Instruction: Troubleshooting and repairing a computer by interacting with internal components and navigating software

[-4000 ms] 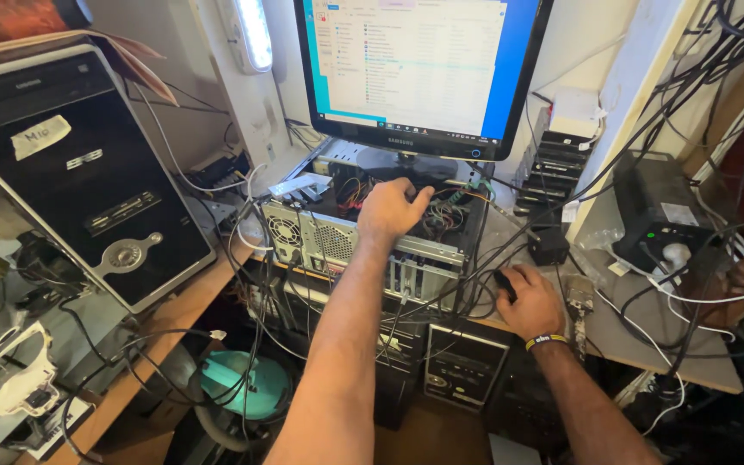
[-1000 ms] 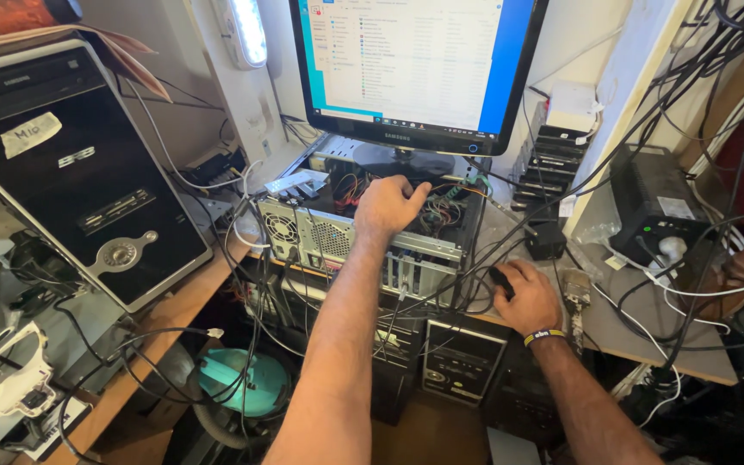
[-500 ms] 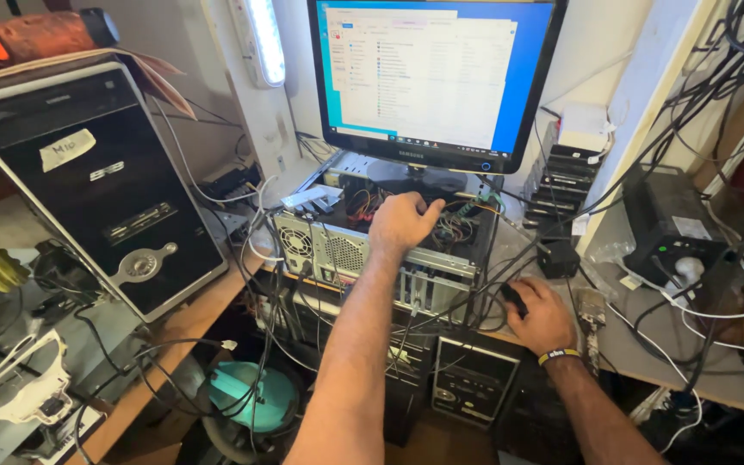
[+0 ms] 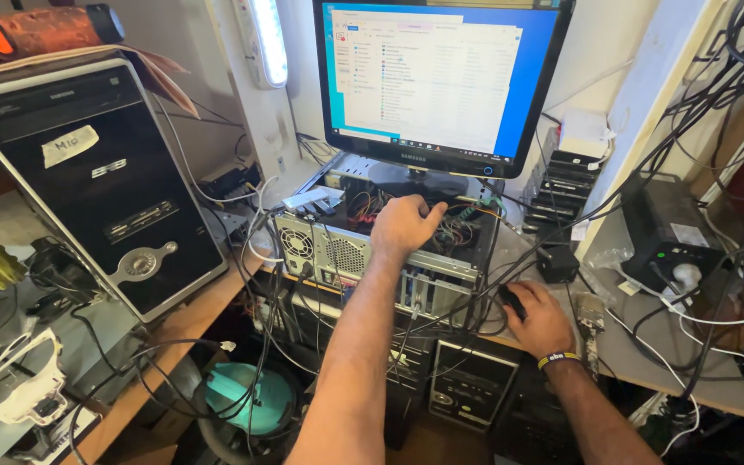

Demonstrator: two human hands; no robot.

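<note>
1. In the middle of the bench (image 4: 647, 357), an open computer case (image 4: 363, 250) lies on its side, with its back panel and fan grille turned to the camera.
2. The left hand (image 4: 405, 226) rests on top of this open case, with the fingers curled down among the coloured wires (image 4: 458, 226) inside; I cannot tell if they pinch a wire or only touch them.
3. The right hand (image 4: 542, 320) lies over a black mouse (image 4: 511, 301) and grasps it lightly, just beside the case on its right. A dark wristband is on this wrist.
4. Behind the case stands a monitor (image 4: 441, 82), switched on, showing a window with a file list on a blue background.
5. To the left a black tower computer (image 4: 96, 185) stands tilted, with a paper label on its front.
6. On the right of the bench there is a dark box-shaped device (image 4: 669, 232), and many black cables (image 4: 716, 112) hang over it.
7. Under the bench a teal round object (image 4: 247, 400) is visible among more cables.
</note>
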